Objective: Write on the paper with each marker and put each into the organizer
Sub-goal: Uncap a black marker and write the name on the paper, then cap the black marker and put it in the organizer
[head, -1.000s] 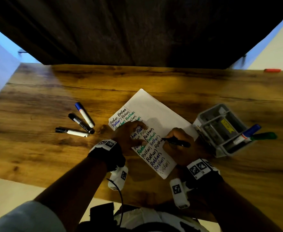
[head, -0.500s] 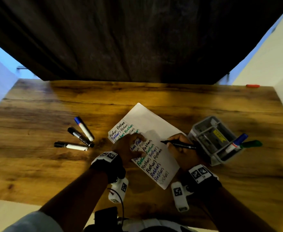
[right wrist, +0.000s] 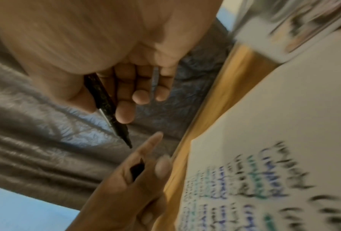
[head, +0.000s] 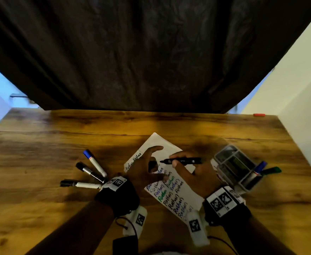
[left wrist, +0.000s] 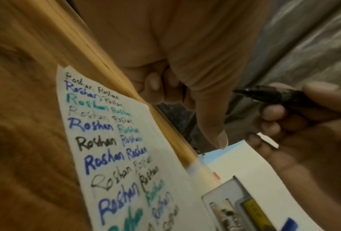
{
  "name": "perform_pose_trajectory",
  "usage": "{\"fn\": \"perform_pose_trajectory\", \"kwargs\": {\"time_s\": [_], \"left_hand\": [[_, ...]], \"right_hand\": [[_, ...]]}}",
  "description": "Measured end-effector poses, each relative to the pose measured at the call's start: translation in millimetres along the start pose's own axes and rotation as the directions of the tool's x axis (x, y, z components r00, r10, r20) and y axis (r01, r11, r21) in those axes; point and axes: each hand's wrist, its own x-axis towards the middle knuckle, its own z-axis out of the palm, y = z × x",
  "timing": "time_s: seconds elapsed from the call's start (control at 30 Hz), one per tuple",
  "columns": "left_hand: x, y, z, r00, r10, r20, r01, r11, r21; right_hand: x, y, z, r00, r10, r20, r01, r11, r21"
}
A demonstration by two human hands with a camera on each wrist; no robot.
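**Asker:** Progress so far?

**Describer:** Partway, judging by the layout. A grey organizer [head: 237,168] sits on the right of the wooden table [head: 40,208] and holds a blue marker [head: 259,168] and a green marker [head: 271,170], their ends poking out of its near-right side. The paper [head: 184,196] lies at the centre, covered with one word repeated in black, blue and green.

**Asker:** What is left?

**Describer:** Three capped markers [head: 88,170] lie fanned on the left, well apart from the organizer. A fourth, a black marker [head: 183,161], is pinched between the thumb and fingers of the right hand [head: 193,172], lifted above the paper, tip uncovered and pointing left. It probably needs recapping before it is put away.

**Asker:** And the left hand?

**Describer:** The left hand [head: 145,170] hovers over the paper, thumb and forefinger curved round a small black cap [head: 152,165], facing the tip.

**Asker:** Do the wrist cameras add anything?

**Describer:** The left wrist view makes the handwriting readable and shows the bare tip up close. The right wrist view, though blurred, shows the cap inside the left hand. Only the head view shows the three markers on the left.
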Motion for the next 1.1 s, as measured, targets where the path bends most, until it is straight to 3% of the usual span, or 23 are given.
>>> {"fn": "perform_pose_trajectory", "kwargs": {"time_s": [0.27, 0.43, 0.6, 0.97, 1.1], "left_hand": [[-6.8, 0.4, -17.6, 0.994, 0.086, 0.063, -0.086, 0.996, 0.006], [-12.8, -4.6, -20.4, 0.989, 0.108, 0.104, -0.113, 0.993, 0.039], [-14.6, 14.9, -34.8, 0.990, 0.109, 0.091, -0.131, 0.948, 0.289], [-2.6, 32.3, -28.2, 0.977, 0.201, 0.065, -0.211, 0.941, 0.264], [3.0, 42.6, -22.9, 0.977, 0.171, 0.124, -0.200, 0.936, 0.289]], "right_hand": [[9.7, -30.3, 28.2, 0.998, -0.001, 0.069, 0.002, 1.000, -0.027], [9.6, -38.0, 45.9, 0.984, 0.073, 0.165, -0.073, 0.997, -0.004], [12.5, -44.2, 53.8, 0.991, 0.095, 0.098, -0.102, 0.992, 0.071], [7.4, -46.6, 57.8, 0.989, 0.056, -0.140, -0.035, 0.988, 0.150], [7.0, -32.4, 42.7, 0.980, 0.189, -0.063, -0.162, 0.939, 0.303]]}}
